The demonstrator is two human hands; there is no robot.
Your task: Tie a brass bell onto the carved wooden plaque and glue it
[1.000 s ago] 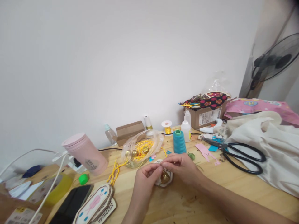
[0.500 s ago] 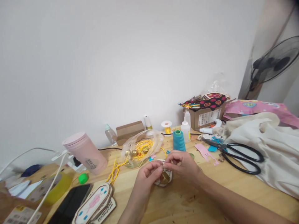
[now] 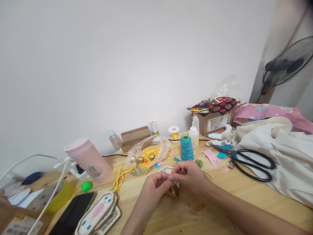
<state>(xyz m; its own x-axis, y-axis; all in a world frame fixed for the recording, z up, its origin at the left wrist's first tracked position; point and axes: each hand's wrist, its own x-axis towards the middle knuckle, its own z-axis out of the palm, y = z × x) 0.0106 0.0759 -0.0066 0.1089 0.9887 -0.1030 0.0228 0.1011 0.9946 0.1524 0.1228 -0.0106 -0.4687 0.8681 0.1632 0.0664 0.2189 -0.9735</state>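
Observation:
My left hand and my right hand meet at the fingertips, each closed in a pinch. What they pinch is too small and covered by the fingers to make out. Just under the fingertips is a shiny gold bell, partly hidden by my hands. Behind it, a pale wooden cut-out plaque lies on the table, mostly covered. Beyond my hands a clear plastic bag holds yellow cords and several gold bells. A cone of blue thread stands behind my right hand.
At left are a pink tumbler, a phone, stacked decorated wooden plaques and a roll of yellow tape. Black-handled scissors lie at right by cream cloth. Glue bottles and a filled cardboard box stand behind.
My fingertips have drawn closer together, my right hand shifting slightly left and down. The bell is more covered by the fingers, and more of the plaque's far end shows.

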